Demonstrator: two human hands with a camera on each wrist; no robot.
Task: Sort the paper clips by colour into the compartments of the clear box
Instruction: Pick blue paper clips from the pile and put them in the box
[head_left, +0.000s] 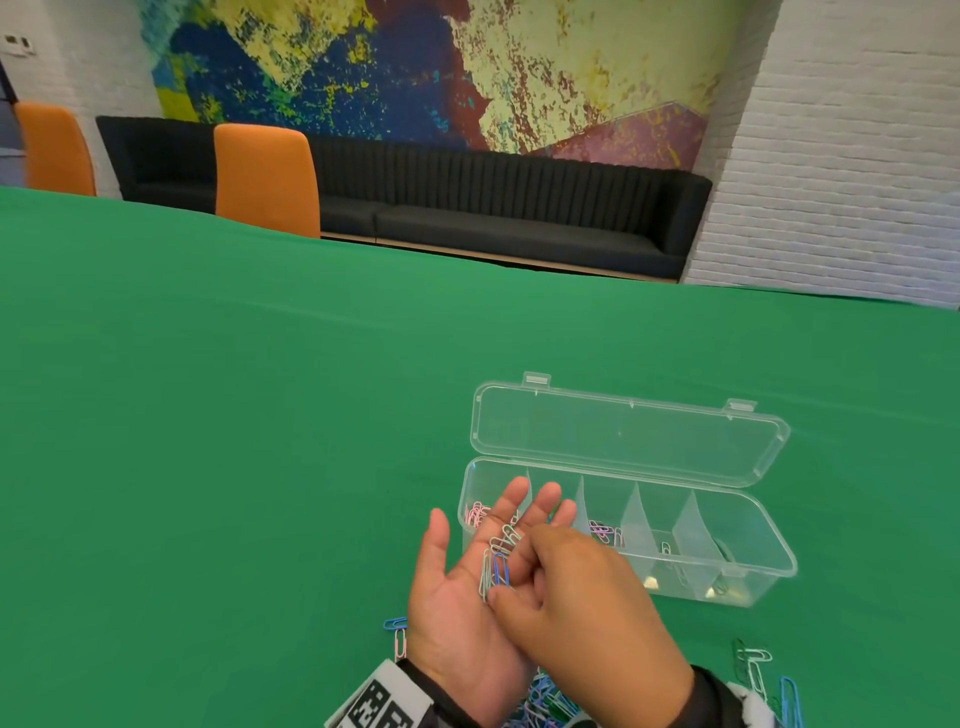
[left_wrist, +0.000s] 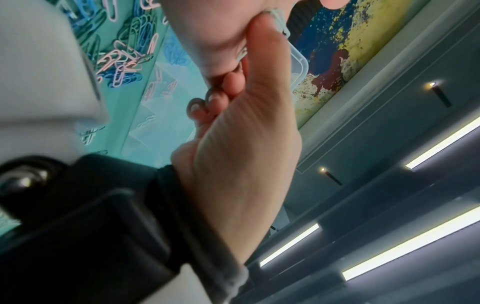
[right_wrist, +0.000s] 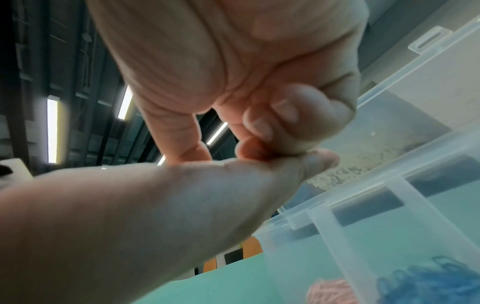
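Nearest the camera, loose paper clips (head_left: 545, 701) in blue, pink and green lay heaped on the green table (head_left: 234, 415) under the two wrists, with a few more clips (head_left: 763, 675) scattered off to the right. Just above that heap the left hand (head_left: 467, 587) was held palm up, its fingers straight and spread, cradling a small bunch of clips (head_left: 496, 564) (one blue, the others pale or whitish) across the palm and the base of the fingers. The right hand (head_left: 587, 597) lay over it from the right, thumb and forefinger reaching down into the bunch while the other fingers were curled under; whether it had actually pinched a clip could not be told from any view. In the right wrist view the curled fingers (right_wrist: 270, 121) met the left hand's edge.

Just beyond the fingertips stood the clear box (head_left: 727, 582), its lid (head_left: 628, 434) swung open and lying back on the far side. Pink clips (head_left: 475, 514) sat in its leftmost compartment, pinkish-purple ones (head_left: 605, 532) in the third, and a lone clip farther right. Well behind the table were two orange chairs (head_left: 267, 179), a black sofa (head_left: 519, 218) and a colourful mural (head_left: 415, 67).
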